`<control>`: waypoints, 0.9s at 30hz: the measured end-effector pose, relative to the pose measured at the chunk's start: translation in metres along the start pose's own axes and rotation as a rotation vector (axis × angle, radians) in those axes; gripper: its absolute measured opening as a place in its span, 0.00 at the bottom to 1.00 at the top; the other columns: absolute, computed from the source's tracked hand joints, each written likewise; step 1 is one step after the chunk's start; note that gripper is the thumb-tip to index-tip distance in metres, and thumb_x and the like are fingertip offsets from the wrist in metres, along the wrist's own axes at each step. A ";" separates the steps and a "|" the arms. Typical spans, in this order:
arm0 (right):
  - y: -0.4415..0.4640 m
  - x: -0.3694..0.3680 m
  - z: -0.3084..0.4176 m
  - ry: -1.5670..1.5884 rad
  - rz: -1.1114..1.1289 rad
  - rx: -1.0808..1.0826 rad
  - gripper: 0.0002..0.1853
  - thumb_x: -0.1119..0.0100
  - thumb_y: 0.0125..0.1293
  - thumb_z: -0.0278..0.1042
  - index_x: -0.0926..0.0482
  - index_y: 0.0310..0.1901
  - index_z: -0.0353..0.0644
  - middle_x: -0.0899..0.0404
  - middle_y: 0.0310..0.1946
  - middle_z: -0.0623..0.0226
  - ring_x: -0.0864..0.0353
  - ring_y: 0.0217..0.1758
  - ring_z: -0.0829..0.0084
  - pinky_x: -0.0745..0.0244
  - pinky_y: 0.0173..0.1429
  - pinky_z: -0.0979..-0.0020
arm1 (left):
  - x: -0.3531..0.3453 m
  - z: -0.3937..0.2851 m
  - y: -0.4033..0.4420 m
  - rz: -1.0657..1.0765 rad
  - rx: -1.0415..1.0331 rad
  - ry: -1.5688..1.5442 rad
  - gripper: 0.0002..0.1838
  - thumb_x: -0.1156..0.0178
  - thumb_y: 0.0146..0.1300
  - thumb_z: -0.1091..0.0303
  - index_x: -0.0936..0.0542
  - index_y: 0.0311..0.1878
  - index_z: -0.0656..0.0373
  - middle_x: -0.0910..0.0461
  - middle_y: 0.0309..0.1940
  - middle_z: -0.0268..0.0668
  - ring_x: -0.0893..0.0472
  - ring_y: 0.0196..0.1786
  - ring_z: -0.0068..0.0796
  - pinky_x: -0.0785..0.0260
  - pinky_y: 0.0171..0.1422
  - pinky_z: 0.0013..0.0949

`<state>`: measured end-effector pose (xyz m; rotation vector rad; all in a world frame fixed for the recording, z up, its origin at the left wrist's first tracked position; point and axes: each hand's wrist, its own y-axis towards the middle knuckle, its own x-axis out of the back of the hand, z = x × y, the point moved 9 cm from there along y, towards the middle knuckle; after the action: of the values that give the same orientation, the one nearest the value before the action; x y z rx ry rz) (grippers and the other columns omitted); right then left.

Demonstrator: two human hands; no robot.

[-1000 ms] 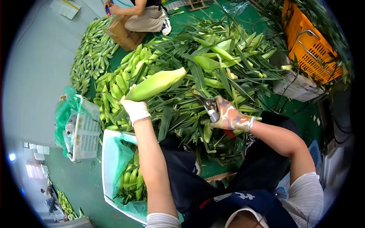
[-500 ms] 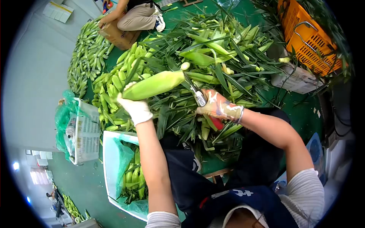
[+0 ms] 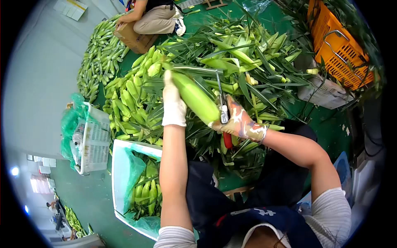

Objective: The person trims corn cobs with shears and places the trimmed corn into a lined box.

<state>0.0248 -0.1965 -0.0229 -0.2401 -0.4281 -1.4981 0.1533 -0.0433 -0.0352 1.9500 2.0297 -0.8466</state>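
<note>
A green ear of corn (image 3: pixel 195 97) slants between my hands, its upper end at my left hand (image 3: pixel 173 102) in a white glove, which holds it. My right hand (image 3: pixel 240 121), in a patterned glove, is closed round pruning shears (image 3: pixel 224 113) with a red handle, and its fingertips are at the lower end of the ear. The shears' blades point up, beside the corn. Beneath both hands lies a heap of husks and leaves (image 3: pixel 248 62). Left of it is a pile of trimmed ears (image 3: pixel 128 93).
A lined white box (image 3: pixel 124 182) with corn stands near my left arm, a white basket (image 3: pixel 96 140) beyond it. An orange crate (image 3: pixel 339 49) rests on a pale crate (image 3: pixel 324 93) at right. A person (image 3: pixel 155 20) kneels by a cardboard box (image 3: pixel 134 38).
The ear has turned from nearly level to a steep slant, its right end now lower. My left hand has risen to its upper end, and my right fingertips have come to its lower end.
</note>
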 end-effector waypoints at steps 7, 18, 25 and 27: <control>-0.002 -0.026 0.001 -0.187 0.268 0.073 0.39 0.30 0.47 0.52 0.39 0.49 0.31 0.25 0.41 0.43 0.23 0.45 0.49 0.27 0.50 0.59 | -0.009 -0.001 -0.039 0.056 -0.206 0.506 0.27 0.34 0.52 0.79 0.34 0.54 0.62 0.23 0.42 0.38 0.22 0.40 0.27 0.26 0.46 0.30; 0.021 -0.008 -0.032 -0.052 0.389 -0.211 0.35 0.31 0.46 0.63 0.28 0.34 0.33 0.24 0.31 0.54 0.26 0.36 0.65 0.30 0.42 0.65 | -0.010 -0.010 -0.077 0.149 -0.370 1.287 0.33 0.34 0.44 0.71 0.31 0.59 0.56 0.20 0.43 0.45 0.19 0.45 0.41 0.28 0.52 0.35; 0.018 0.023 -0.017 0.122 0.671 -0.103 0.19 0.26 0.46 0.39 0.24 0.35 0.39 0.22 0.27 0.68 0.25 0.30 0.77 0.28 0.35 0.74 | -0.012 0.009 -0.087 0.531 -0.040 1.222 0.39 0.35 0.39 0.76 0.32 0.62 0.65 0.22 0.46 0.36 0.24 0.48 0.23 0.32 0.56 0.25; 0.010 0.014 -0.025 0.283 0.700 -0.169 0.16 0.29 0.48 0.36 0.24 0.35 0.39 0.23 0.24 0.69 0.26 0.24 0.80 0.29 0.29 0.75 | -0.014 0.010 -0.087 0.620 -0.059 1.122 0.39 0.35 0.39 0.76 0.31 0.62 0.64 0.23 0.46 0.34 0.25 0.47 0.22 0.33 0.55 0.25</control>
<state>0.0385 -0.2186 -0.0389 -0.2712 0.0238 -0.8565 0.0684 -0.0568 -0.0133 3.1096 1.4937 0.5832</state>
